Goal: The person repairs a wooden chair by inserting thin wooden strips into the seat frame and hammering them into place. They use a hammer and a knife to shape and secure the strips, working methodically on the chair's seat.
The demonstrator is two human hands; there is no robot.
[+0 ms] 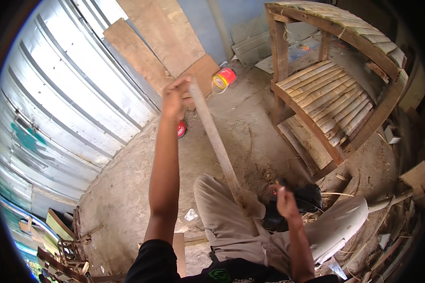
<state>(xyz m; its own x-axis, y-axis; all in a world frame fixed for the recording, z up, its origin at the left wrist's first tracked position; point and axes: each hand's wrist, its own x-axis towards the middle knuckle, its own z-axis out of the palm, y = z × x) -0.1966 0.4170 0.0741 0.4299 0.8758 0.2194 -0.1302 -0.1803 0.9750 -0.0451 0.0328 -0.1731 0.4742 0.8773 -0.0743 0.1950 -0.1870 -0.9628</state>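
Note:
A long, thin wooden strip (216,141) slants from the upper middle down to my lap, its near end lying over my trouser leg. With my left arm stretched far out, my left hand (177,100) grips the strip's far end. My right hand (286,203) is closed above my bent leg, slightly blurred. A small dark piece shows at its top, but I cannot make out what it holds. Just beside that hand lies a black shape (310,197), partly hidden by it and my leg.
A wooden chair (295,125) with a slatted seat stands at the right. Flat boards (160,37) lean on the far wall beside a red and yellow bucket (224,79). A red tin (181,129) sits behind my left forearm. Corrugated metal sheeting (71,104) lines the left; scrap wood lies at the right.

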